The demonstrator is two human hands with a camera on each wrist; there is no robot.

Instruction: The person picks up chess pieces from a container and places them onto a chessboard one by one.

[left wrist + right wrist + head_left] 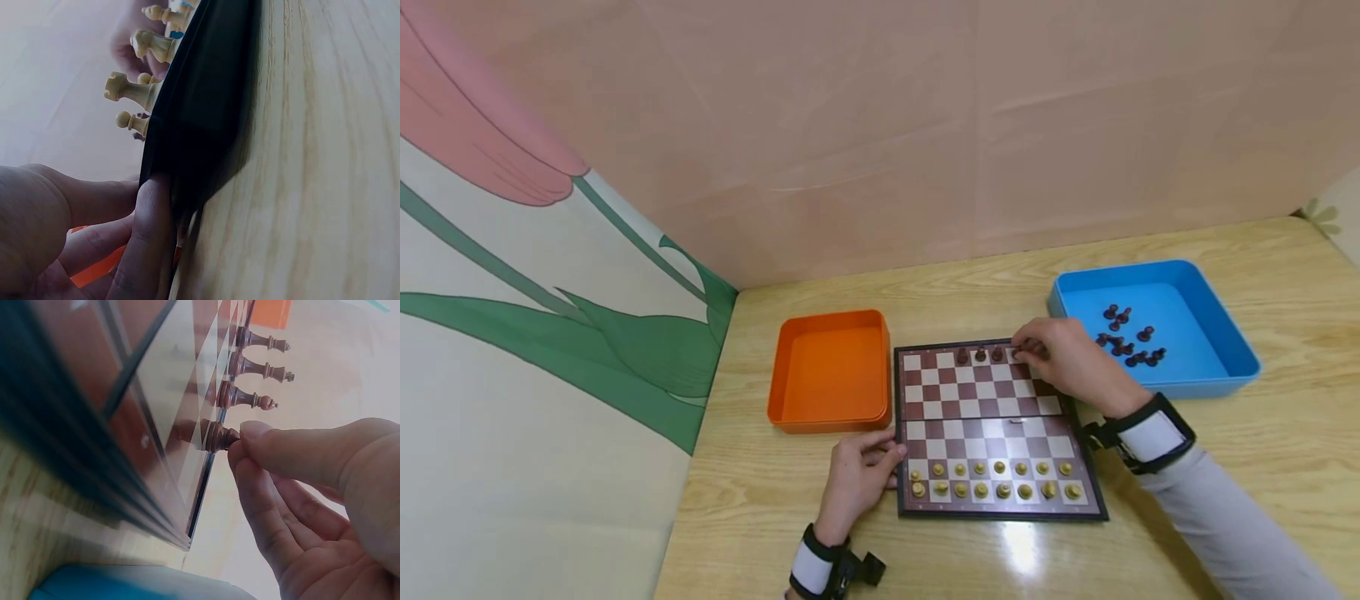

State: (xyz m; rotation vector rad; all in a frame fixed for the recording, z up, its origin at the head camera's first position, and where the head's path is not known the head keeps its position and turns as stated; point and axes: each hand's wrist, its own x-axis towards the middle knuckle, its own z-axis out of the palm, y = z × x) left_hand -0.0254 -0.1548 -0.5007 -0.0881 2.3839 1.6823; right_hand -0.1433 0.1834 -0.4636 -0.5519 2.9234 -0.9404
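A brown-and-white chessboard (pixel 955 448) with a black rim lies on the table. My left hand (pixel 859 475) grips its left edge; in the left wrist view the thumb and a finger (pixel 147 231) press against the black side. At the board's far row, my right hand (pixel 1063 358) pinches the top of a dark chess piece (pixel 217 436) between thumb and fingers. That piece stands upright, its base at the board, its top hidden by the fingertips. Three dark chess pieces (pixel 250 366) stand in line beside it. Light yellowish chess pieces (pixel 1003 491) fill the two near rows.
Right of the board, a blue tray (pixel 1217 333) holds several dark chess pieces (pixel 1145 333) lying loose. An orange tray (pixel 831 367) sits at the board's left, close to its far corner. Behind the wooden table (pixel 925 292) rises a pinkish wall (pixel 865 125).
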